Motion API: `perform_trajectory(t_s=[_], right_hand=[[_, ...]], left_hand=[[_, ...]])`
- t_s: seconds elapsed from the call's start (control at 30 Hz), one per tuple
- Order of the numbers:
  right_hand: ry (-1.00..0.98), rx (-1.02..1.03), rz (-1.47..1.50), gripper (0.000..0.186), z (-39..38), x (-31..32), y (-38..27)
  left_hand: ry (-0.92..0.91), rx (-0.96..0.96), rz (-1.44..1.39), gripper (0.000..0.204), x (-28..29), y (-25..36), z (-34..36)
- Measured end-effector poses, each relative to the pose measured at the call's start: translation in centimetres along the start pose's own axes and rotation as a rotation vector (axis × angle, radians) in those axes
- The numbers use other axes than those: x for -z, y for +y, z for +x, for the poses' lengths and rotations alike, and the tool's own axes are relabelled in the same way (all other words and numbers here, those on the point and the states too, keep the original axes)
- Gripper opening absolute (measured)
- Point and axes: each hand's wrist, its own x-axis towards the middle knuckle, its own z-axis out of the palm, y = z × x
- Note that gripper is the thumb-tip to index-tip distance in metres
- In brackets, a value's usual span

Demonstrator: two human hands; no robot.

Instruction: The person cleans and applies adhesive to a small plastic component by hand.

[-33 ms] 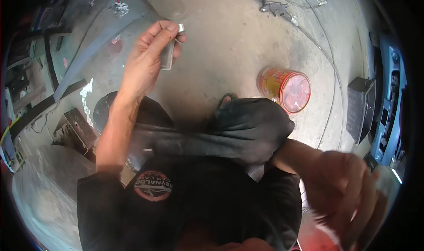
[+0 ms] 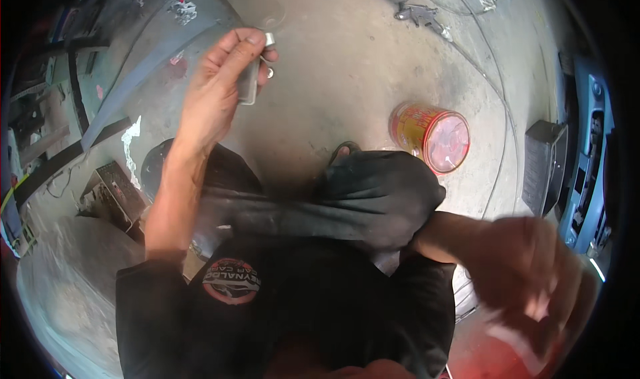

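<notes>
flat grey piece (image 2: 248,89), roughly rectangular with a paler edge, is in the left hand, held out over the floor beyond the left knee. nearest the camera, at lower right, the right hand (image 2: 530,266) is large and blurred, its fingers bent; i cannot tell whether it grips anything. a red patch (image 2: 497,352), also blurred, shows below it. the black shirt (image 2: 353,299) fills the lower middle, with a round badge (image 2: 231,281) on the chest. past it come the dark trousers (image 2: 383,186), knees bent and spread apart. farther out, the left hand (image 2: 220,79) pinches the piece, thumb on top and fingers curled behind, with a small white end (image 2: 269,40) poking out beside the thumb tip. part of a foot (image 2: 344,150) shows just past the right knee. near that knee, on the stained concrete floor (image 2: 320,79), is a yellow and red can (image 2: 408,127), its round pinkish end turned towards the camera. farther right are a black box-like thing (image 2: 543,169) and a long blue panel (image 2: 587,156). at the far top, a grey spray gun (image 2: 420,15) lies beside a thin hose (image 2: 481,76).
</notes>
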Motion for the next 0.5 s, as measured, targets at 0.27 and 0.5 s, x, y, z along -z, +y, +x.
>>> perform_trajectory(t_s=[0.27,0.5], right_hand=[[-0.633,-0.697,-0.839,0.049,-9.5,5.2,25.5],[-0.612,-0.792,-1.322,0.081,-21.9,6.8,35.8]], left_hand=[[0.221,-0.009,0.172,0.028,3.2,1.6,-3.9],[0.307,0.149,0.276,0.025,7.3,-1.9,-5.6]])
